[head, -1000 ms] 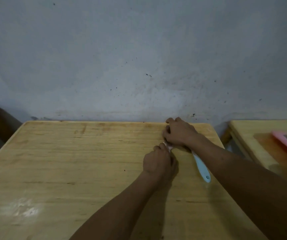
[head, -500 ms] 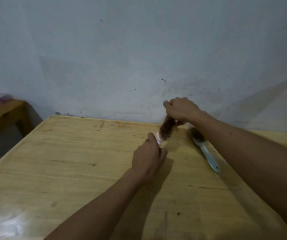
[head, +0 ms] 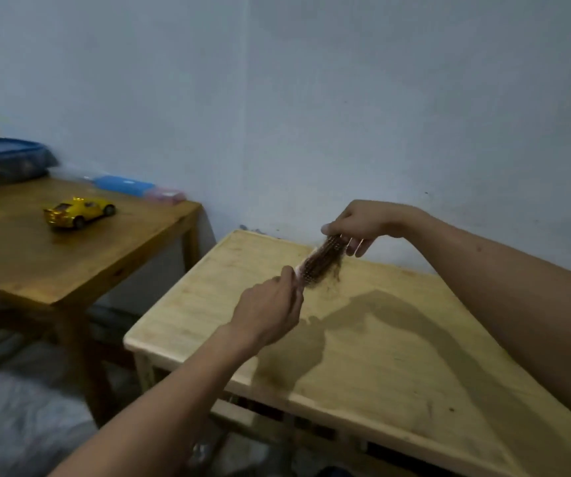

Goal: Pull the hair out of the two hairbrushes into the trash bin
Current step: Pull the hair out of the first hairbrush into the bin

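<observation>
Left hand (head: 270, 306) grips hairbrush (head: 318, 263) handle above bench (head: 380, 356); right hand (head: 359, 225) pinches its head. Hair still matted in; no bin visible.

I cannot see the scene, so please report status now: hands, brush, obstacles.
Left hand grips handle end, right hand grips far end. Round pink hairbrush full of brown hair held above light wooden table. No trash bin visible.
</observation>
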Available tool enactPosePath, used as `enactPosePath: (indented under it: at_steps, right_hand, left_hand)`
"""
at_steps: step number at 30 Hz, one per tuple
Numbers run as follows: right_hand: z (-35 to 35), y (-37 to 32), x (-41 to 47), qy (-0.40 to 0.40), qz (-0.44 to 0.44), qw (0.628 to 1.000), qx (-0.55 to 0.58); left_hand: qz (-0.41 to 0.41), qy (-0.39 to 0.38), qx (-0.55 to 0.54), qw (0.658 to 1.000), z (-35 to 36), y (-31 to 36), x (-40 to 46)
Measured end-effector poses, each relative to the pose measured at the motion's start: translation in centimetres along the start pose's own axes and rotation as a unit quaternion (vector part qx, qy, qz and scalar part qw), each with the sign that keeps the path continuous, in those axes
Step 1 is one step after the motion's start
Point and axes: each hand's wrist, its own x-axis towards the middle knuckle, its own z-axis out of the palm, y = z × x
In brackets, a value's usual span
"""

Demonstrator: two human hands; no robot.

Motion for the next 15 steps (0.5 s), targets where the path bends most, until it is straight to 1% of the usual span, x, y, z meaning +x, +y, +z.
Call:
enactPosePath:
  at_steps: [2,4,8,10,12,15]
  right_hand:
    - [2.2,-2.8,0.7,-0.034,-0.016,0.999,0.001]
    - [4.7,-5.5,1.4,-0.065,-0.036,0.997,0.010]
    - [9.4,-9.7,2.3,-0.127,-0.057,0.990,0.012]
    - [11.4,-11.0,2.5,-0.149,-0.066,0.987,0.001]
    - [12.9,-12.2,2.4,-0.171,-0.070,0.983,-0.007]
    - [14.7,-13.9,2.0,-0.216,-0.076,0.973,-0.021]
  left_hand:
    - [-0.045,-0.025,0.002,0.999,-1.6,-2.2,-1.9]
    - [-0.098,-0.032,-0.008,0.995,-3.2,-4.1,-4.0]
    - [-0.177,-0.043,-0.085,0.980,-6.2,-7.0,-8.4]
    - [-0.203,-0.044,-0.094,0.974,-7.3,-7.8,-10.1]
    - [-0.220,-0.049,-0.068,0.972,-8.0,-8.3,-11.5]
    - [-0.252,-0.036,0.005,0.967,-8.6,-8.9,-13.4]
